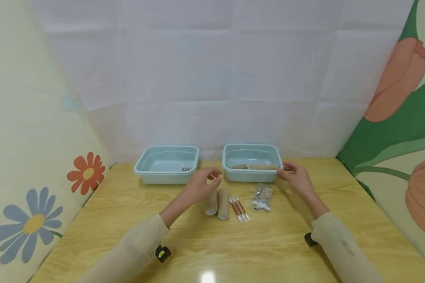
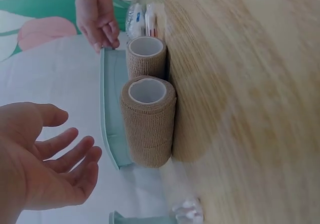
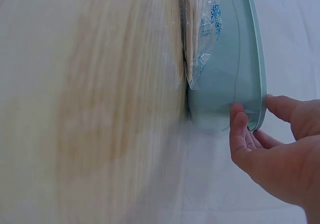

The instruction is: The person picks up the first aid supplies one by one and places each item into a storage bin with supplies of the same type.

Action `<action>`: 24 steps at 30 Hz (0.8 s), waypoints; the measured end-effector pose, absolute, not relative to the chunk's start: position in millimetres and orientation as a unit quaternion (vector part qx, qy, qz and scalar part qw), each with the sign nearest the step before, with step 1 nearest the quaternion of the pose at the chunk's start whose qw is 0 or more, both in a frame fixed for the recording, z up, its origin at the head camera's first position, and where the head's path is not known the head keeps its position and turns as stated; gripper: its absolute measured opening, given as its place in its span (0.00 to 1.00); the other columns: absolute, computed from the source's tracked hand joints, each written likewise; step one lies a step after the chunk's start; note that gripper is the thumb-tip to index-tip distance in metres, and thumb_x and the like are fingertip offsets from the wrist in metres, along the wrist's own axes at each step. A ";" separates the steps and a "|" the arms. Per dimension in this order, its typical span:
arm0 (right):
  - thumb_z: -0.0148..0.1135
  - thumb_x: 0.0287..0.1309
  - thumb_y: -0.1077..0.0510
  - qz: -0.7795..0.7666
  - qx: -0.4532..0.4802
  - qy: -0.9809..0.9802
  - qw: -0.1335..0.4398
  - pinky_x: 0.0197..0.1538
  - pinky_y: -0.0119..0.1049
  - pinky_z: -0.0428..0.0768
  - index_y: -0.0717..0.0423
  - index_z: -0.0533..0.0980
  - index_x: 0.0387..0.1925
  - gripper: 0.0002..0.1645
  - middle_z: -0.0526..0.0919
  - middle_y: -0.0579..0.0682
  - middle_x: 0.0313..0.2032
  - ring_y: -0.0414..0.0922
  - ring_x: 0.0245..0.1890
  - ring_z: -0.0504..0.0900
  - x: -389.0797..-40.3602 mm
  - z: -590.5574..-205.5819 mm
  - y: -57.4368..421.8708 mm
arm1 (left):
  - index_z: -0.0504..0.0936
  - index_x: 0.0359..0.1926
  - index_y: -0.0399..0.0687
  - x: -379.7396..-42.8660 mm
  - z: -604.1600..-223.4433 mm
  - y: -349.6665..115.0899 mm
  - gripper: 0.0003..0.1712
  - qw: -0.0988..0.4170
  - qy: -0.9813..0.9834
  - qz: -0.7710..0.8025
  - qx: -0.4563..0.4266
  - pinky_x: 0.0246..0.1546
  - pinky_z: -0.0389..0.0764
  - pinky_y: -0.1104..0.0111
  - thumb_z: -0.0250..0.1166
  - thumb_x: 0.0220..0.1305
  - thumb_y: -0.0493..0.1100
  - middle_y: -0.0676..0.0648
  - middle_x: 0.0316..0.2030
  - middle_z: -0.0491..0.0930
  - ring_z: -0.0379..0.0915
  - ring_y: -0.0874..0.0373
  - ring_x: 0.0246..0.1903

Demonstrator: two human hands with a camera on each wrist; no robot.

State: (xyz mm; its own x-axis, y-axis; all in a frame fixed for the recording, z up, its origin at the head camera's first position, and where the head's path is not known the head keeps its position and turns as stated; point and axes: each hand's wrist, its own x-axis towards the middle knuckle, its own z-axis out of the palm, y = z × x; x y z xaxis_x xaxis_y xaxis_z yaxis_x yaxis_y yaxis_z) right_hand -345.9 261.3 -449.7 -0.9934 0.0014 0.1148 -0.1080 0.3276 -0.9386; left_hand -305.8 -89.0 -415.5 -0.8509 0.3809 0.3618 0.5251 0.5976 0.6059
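Observation:
My right hand [image 1: 297,179] grips the near right corner of the right pale blue bin [image 1: 253,177], thumb and fingers on either side of its rim [image 3: 262,84]. Inside that bin lie tan rolls [image 1: 263,167]. My left hand [image 1: 202,184] is held above the table with loosely bent fingers and nothing in them. Below and beside it, two tan elastic bandage rolls [image 2: 148,126] lie side by side on the table, their white cores showing. To their right are several brown swab sticks in clear wrap [image 1: 239,209] and a clear bag of cotton swabs [image 1: 263,197].
A second pale blue bin [image 1: 168,179] stands at the back left, with several small white-tipped sticks [image 1: 186,168] in its near right corner. A white sheet [image 1: 212,78] hangs behind the wooden table [image 1: 212,247]. Flower-painted walls flank both sides.

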 end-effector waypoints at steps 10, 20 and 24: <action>0.63 0.71 0.59 0.550 0.042 -0.832 0.055 0.51 0.37 0.81 0.75 0.68 0.66 0.31 0.76 0.72 0.57 0.60 0.52 0.82 -343.6 -450.2 260.8 | 0.80 0.57 0.31 -299.1 -434.3 -105.2 0.18 0.080 -0.880 -0.411 -0.223 0.50 0.80 0.51 0.65 0.69 0.36 0.33 0.50 0.82 0.79 0.42 0.46; 0.62 0.72 0.60 0.562 0.044 -0.825 0.051 0.50 0.32 0.81 0.74 0.68 0.66 0.30 0.76 0.73 0.57 0.57 0.50 0.84 -340.3 -455.7 261.9 | 0.79 0.58 0.32 -289.7 -442.5 -111.6 0.20 0.077 -0.881 -0.427 -0.188 0.49 0.80 0.50 0.65 0.68 0.36 0.32 0.52 0.80 0.78 0.36 0.48; 0.62 0.72 0.60 0.573 0.047 -0.816 0.055 0.49 0.33 0.81 0.74 0.68 0.66 0.29 0.76 0.73 0.57 0.54 0.48 0.86 -342.1 -453.2 263.2 | 0.78 0.61 0.34 -289.7 -438.1 -111.5 0.22 0.055 -0.889 -0.424 -0.168 0.50 0.79 0.50 0.64 0.71 0.40 0.31 0.53 0.79 0.78 0.38 0.49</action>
